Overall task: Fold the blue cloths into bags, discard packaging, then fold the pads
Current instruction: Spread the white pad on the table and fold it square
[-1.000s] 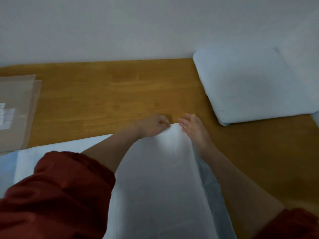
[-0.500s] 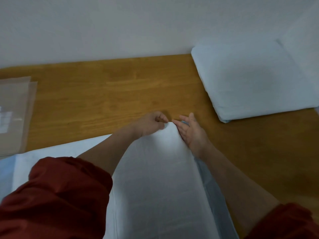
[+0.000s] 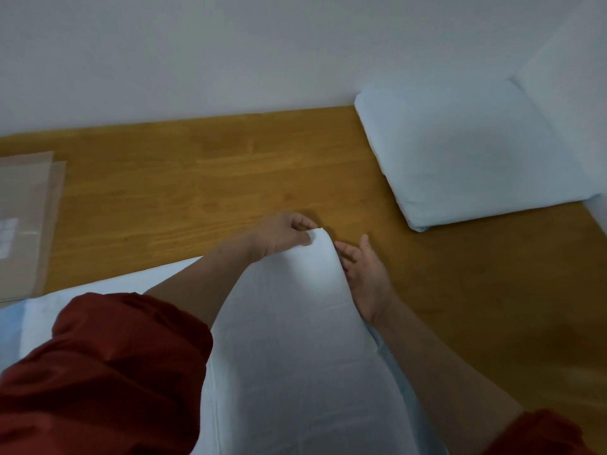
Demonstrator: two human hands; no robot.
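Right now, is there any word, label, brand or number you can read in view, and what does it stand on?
No text can be read anywhere in view.
The white label on the clear plastic packaging, at the left of the table: too blurred to read.
On the white pad and the folded blue stack: no print visible.

Pad (image 3: 295, 339) before you: white top, pale blue backing showing along right edge and at far left. Folded stack (image 3: 476, 159) to your right: pale blue, plain. Table (image 3: 197, 192): honey-brown, streaked wood grain. Your sleeves (image 3: 115, 372): dark red. Plastic bags (image 3: 26, 257) at left: clear, greyish, white label (image 3: 8, 229). Wall (image 3: 230, 54): off-white.
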